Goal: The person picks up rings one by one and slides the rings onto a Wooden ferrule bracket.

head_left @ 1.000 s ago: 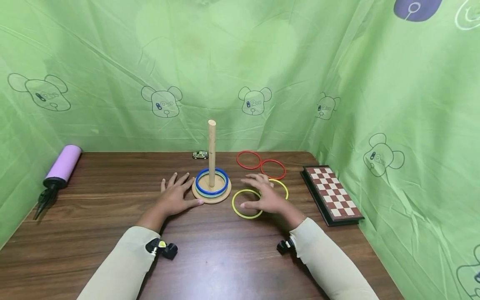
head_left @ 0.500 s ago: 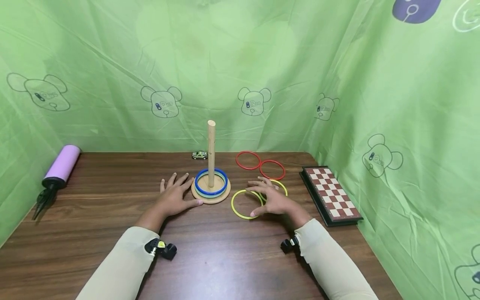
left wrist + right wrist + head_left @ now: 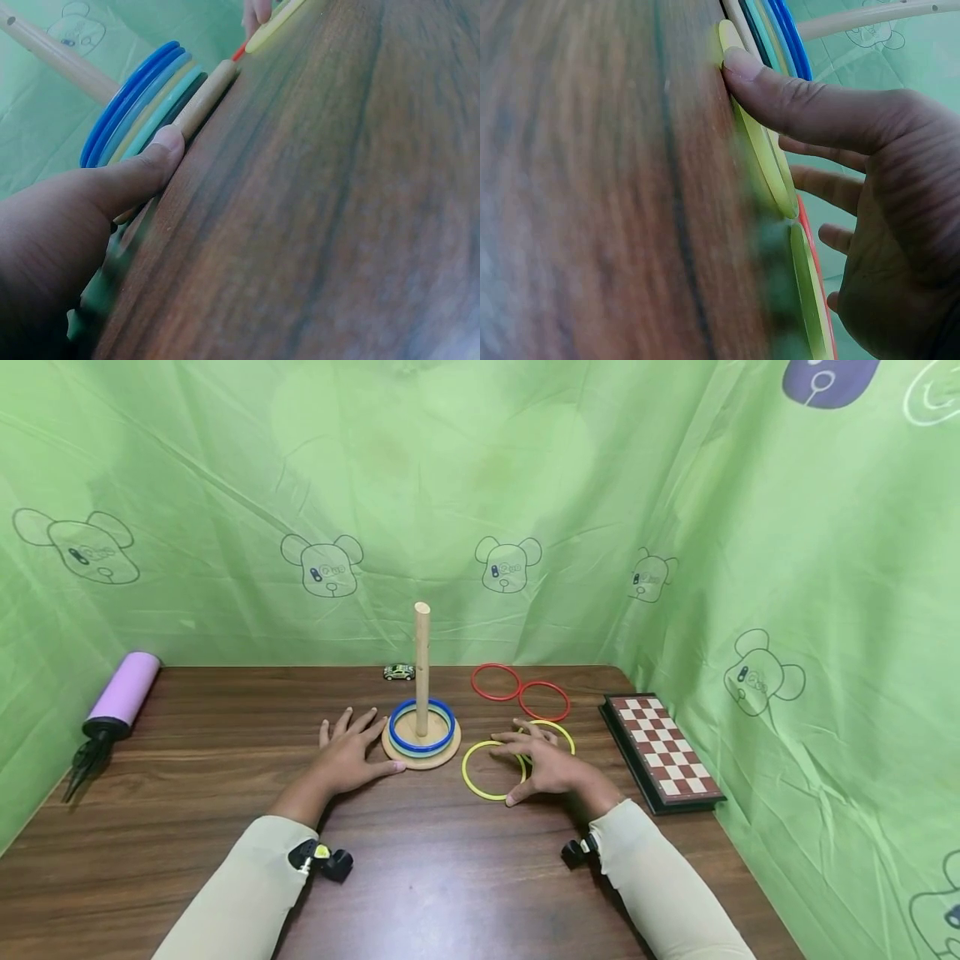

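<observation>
A wooden pole (image 3: 422, 660) stands upright on a round wooden base (image 3: 422, 764). Stacked around its foot are several rings, with a blue ring (image 3: 422, 749) on top. Fingers spread, my left hand (image 3: 347, 760) rests beside the base; in the left wrist view its thumb (image 3: 166, 142) touches the base's edge. My right hand (image 3: 546, 767) reaches over a yellow ring (image 3: 465, 770) lying on the table, thumb at its near rim and index finger toward the far rim. In the right wrist view the thumb (image 3: 780, 94) meets that ring's edge. Another yellow ring (image 3: 573, 743) lies partly hidden behind this hand.
Behind the yellow rings lie two touching red rings, a left one (image 3: 474, 683) and a right one (image 3: 567, 702). A toy car (image 3: 399, 672) is behind the base. A checkered board (image 3: 667, 747) sits at the right edge, a purple hand pump (image 3: 126, 689) at the left.
My right hand has moved a little right and nearer, its thumb coming from inside the yellow ring to the near rim. The left hand stays at the base.
</observation>
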